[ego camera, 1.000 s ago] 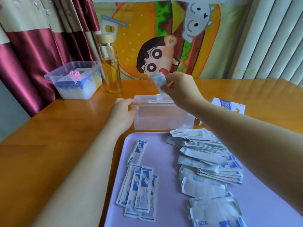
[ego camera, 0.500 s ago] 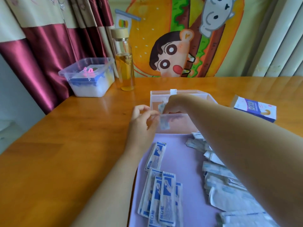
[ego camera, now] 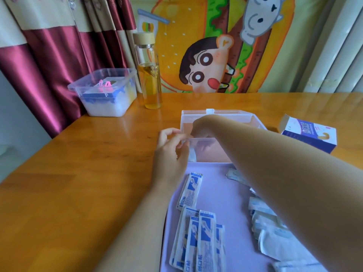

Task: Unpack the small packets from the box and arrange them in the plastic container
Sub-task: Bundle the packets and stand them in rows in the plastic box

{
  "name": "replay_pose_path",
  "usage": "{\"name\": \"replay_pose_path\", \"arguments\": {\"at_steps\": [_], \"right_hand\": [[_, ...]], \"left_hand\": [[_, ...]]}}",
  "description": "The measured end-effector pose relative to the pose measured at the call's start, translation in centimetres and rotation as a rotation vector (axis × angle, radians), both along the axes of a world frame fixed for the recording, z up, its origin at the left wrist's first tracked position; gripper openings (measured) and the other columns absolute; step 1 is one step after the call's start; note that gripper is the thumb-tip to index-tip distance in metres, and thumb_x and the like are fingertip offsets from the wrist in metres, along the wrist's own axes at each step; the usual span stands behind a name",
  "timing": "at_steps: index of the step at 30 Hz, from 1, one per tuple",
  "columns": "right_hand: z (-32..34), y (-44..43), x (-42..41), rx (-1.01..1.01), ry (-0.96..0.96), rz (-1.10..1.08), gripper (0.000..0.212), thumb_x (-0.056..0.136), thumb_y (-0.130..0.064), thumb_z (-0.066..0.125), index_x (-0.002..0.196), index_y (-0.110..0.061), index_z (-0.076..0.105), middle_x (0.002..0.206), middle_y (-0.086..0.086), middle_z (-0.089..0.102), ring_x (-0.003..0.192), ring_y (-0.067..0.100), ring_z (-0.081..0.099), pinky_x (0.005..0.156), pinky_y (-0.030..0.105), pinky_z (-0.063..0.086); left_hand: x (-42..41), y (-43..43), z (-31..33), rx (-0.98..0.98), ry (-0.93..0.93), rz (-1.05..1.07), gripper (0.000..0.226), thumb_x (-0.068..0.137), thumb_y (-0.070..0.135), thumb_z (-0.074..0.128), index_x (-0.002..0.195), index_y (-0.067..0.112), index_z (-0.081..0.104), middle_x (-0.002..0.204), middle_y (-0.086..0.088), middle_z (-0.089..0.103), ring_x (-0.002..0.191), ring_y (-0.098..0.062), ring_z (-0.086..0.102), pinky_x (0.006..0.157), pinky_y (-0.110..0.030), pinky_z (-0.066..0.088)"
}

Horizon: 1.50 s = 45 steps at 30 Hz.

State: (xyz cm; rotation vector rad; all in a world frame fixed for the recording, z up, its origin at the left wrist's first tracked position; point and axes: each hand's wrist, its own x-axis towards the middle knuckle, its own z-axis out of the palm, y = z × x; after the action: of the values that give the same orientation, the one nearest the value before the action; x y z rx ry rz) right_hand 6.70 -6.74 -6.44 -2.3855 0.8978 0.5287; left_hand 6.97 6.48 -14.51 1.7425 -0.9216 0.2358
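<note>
The left hand (ego camera: 170,148) pinches the rim of the plastic container (ego camera: 212,152); the right hand (ego camera: 200,127) dips inside, its hold unreadable. Released carelessly, the small packet (ego camera: 192,155) could slump crooked.

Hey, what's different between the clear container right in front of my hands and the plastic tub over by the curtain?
The near container is open, lid tipped back; the tub has its lid on. The near container looks almost empty, one packet showing inside; the tub is full of white and blue contents. The left hand and right hand are at the near container; the tub stands alone beside the bottle. Both are clear plastic.
</note>
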Motion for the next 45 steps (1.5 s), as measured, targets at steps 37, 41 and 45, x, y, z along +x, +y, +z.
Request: {"name": "replay_pose_path", "arguments": {"at_steps": [37, 41, 45], "right_hand": [[-4.3, -0.9, -19.8, -0.488, -0.247, 0.347, 0.050, 0.089, -0.048, 0.052, 0.135, -0.031, 0.043, 0.133, 0.000, 0.047, 0.123, 0.023, 0.040, 0.096, 0.035, 0.037], [-4.1, 0.0, -20.9, -0.449, -0.286, 0.358, 0.046, 0.089, -0.044, 0.052, 0.133, -0.032, 0.047, 0.134, 0.000, 0.046, 0.125, 0.022, 0.040, 0.101, 0.035, 0.036], [-2.9, 1.7, -21.7, -0.485, -0.431, 0.405, 0.045, 0.091, -0.036, 0.054, 0.135, -0.030, 0.048, 0.137, -0.002, 0.046, 0.126, 0.021, 0.041, 0.103, 0.033, 0.033]], "left_hand": [[-5.8, 4.3, 2.5, 0.463, -0.076, 0.156, 0.024, 0.091, 0.013, 0.055, 0.115, 0.018, 0.060, 0.117, 0.002, 0.051, 0.081, -0.014, 0.055, 0.075, -0.031, 0.049], [-7.6, 3.9, 2.0, 0.905, -0.022, 0.054, 0.032, 0.091, 0.023, 0.057, 0.121, 0.012, 0.055, 0.124, -0.006, 0.047, 0.088, -0.020, 0.051, 0.073, -0.032, 0.046], [-7.6, 2.5, 2.6, 1.060, -0.039, 0.106, 0.043, 0.088, 0.016, 0.059, 0.129, 0.008, 0.050, 0.129, -0.010, 0.050, 0.102, -0.026, 0.057, 0.070, -0.030, 0.043]]}}
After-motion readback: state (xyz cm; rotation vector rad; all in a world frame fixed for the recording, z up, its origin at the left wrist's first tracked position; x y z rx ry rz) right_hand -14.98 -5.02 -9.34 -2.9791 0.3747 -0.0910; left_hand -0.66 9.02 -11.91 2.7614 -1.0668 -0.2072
